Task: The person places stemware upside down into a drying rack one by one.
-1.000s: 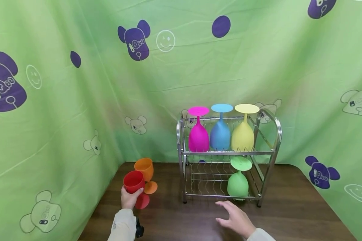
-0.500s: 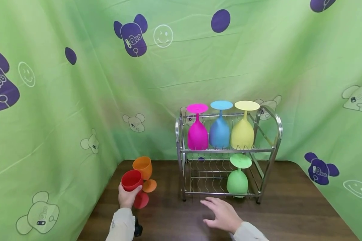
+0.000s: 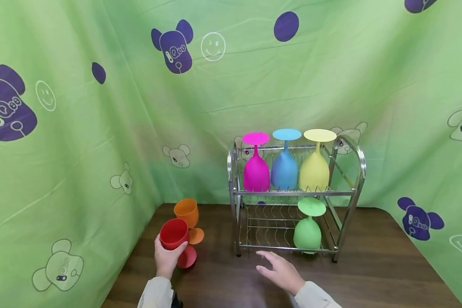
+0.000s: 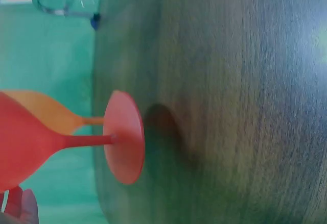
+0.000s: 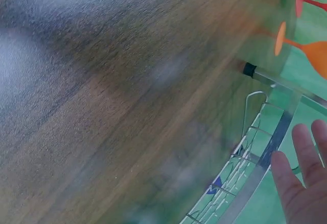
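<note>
My left hand (image 3: pixel 167 258) grips the bowl of a red plastic goblet (image 3: pixel 175 234), which stands mouth up at a slight tilt. In the left wrist view the red goblet's round foot (image 4: pixel 125 137) hangs off the tabletop, its shadow apart from it. Just behind it an orange goblet (image 3: pixel 187 212) stands upright on the table. My right hand (image 3: pixel 282 272) is held with fingers extended and holds nothing, in front of the lower tier of a two-tier metal dish rack (image 3: pixel 292 193). In the right wrist view its fingers (image 5: pixel 305 152) overlap the rack's frame.
On the rack's top tier, pink (image 3: pixel 256 173), blue (image 3: pixel 285 171) and yellow (image 3: pixel 314 172) goblets stand upside down. A green goblet (image 3: pixel 307 233) is upside down at the lower tier's right. A green patterned cloth (image 3: pixel 215 94) surrounds the brown wooden table (image 3: pixel 385 265).
The left hand has raised the red goblet slightly off the table and a little to the right. My right hand has moved left along the rack's front. The head view has shifted slightly.
</note>
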The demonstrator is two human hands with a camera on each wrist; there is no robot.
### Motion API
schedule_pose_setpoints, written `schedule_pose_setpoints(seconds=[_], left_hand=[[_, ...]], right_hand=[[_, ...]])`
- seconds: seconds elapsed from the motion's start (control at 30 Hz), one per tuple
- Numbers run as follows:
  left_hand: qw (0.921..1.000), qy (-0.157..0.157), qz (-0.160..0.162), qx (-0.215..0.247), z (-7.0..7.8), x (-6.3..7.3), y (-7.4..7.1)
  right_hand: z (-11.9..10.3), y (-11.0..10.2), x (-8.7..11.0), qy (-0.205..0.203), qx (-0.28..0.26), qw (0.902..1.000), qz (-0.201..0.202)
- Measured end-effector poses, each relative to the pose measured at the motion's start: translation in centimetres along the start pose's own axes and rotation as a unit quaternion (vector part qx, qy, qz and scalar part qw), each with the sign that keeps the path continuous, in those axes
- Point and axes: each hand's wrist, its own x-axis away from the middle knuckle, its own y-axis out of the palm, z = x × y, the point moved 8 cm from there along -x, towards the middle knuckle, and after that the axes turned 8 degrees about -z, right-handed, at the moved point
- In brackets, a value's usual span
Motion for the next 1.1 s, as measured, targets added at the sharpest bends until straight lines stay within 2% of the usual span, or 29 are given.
schedule_pose_setpoints(seconds=[0.1,0.23,0.33,0.4,0.47,0.53,0.67,0.77,0.83,0.9,0.93,1.0,1.1], left_hand=[[0.9997,0.019,0.007,-0.013,1.0,0.8,0.0],[0.9957,0.065,0.012,-0.065,2.6,2.0,0.1],[0.987,0.115,0.01,-0.112,3.7,3.0,0.5],[0.9773,0.158,0.006,-0.141,4.6,3.8,0.9],[0.964,0.206,0.003,-0.168,5.4,4.6,1.4],[0.9464,0.261,0.004,-0.19,6.2,5.6,1.9],[0.9074,0.361,0.006,-0.216,7.5,7.5,3.1],[0.8934,0.399,-0.014,-0.206,8.1,8.5,4.2],[0.8891,0.413,-0.034,-0.193,8.4,9.0,5.1],[0.8791,0.437,-0.052,-0.184,8.8,9.6,6.1],[0.8709,0.452,-0.06,-0.184,9.0,10.0,6.5],[0.8498,0.489,-0.069,-0.183,9.5,10.7,7.5],[0.8108,0.55,-0.078,-0.183,10.3,11.9,8.6]], right_hand=[[0.1,0.2,-0.1,0.008,-0.051,0.9985,-0.017],[-0.2,0.5,-0.2,0.0,-0.089,0.9953,-0.037],[-0.4,0.8,-0.2,-0.002,-0.101,0.9935,-0.053],[-0.5,0.9,-0.3,-0.003,-0.114,0.9916,-0.06],[-0.6,1.1,-0.3,-0.004,-0.133,0.989,-0.065],[-0.6,1.2,-0.3,-0.005,-0.165,0.9836,-0.073],[-0.7,1.9,-0.3,0.006,-0.25,0.9625,-0.106],[-0.6,2.5,-0.2,0.027,-0.297,0.9454,-0.133],[-0.6,2.7,-0.2,0.036,-0.311,0.9392,-0.142],[-0.6,2.9,-0.2,0.042,-0.326,0.9332,-0.145],[-0.7,2.9,-0.2,0.045,-0.333,0.9305,-0.146],[-0.8,3.0,-0.2,0.052,-0.346,0.9253,-0.147],[-1.0,3.2,-0.1,0.073,-0.372,0.9116,-0.158]])
